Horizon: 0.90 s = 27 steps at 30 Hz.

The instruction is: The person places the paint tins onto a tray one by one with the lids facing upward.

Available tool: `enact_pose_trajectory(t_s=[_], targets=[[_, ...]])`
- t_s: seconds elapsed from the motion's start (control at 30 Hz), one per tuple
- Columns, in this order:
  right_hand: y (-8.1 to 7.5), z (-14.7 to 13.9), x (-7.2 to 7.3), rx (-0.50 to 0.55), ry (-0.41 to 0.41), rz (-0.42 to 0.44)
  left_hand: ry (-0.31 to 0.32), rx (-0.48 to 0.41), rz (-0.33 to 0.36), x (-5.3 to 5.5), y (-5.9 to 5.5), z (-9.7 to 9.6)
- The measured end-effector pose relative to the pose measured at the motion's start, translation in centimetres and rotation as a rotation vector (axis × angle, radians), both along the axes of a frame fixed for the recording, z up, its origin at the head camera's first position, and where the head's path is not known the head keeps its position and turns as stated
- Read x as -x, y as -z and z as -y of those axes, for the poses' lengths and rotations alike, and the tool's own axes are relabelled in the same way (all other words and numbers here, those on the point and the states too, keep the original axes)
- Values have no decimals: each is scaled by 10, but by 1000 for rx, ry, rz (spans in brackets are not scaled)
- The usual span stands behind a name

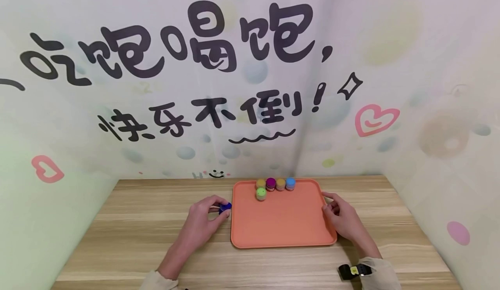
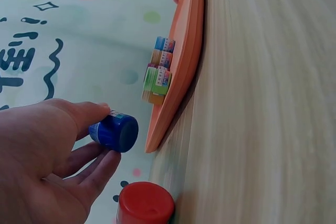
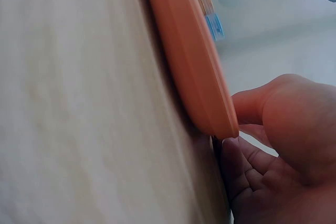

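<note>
My left hand pinches a small dark blue jar between thumb and fingers, just outside the left rim of an orange tray. At the tray's right rim, my right hand grips the edge, thumb on one side and fingers on the other. Along the back of the tray stands a row of small jars: a yellowish one, a purple one, another yellowish one and a light blue one. A light green jar stands before the row's left end.
A red-topped container shows beside the left hand in the left wrist view; in the head view it cannot be made out. The wooden table meets a printed wall at its back edge.
</note>
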State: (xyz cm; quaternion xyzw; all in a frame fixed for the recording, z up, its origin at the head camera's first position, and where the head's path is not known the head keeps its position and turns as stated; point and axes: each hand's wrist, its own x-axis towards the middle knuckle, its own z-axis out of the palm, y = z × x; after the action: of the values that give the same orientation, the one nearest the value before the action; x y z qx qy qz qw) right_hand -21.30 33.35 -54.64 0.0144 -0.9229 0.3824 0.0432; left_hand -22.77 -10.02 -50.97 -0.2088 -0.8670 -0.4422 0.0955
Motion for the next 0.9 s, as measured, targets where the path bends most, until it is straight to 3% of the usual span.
enact_pose_trajectory(t_s=[0.3,0.6,0.9], targets=[[0,0,1,5,6,9,31,-25,24,-1,3,-9],[1,0,1,12,7,6,73,21,59,-2,5,-20],[2,0,0,17,3,-12,141,11,18,0,7,-37]])
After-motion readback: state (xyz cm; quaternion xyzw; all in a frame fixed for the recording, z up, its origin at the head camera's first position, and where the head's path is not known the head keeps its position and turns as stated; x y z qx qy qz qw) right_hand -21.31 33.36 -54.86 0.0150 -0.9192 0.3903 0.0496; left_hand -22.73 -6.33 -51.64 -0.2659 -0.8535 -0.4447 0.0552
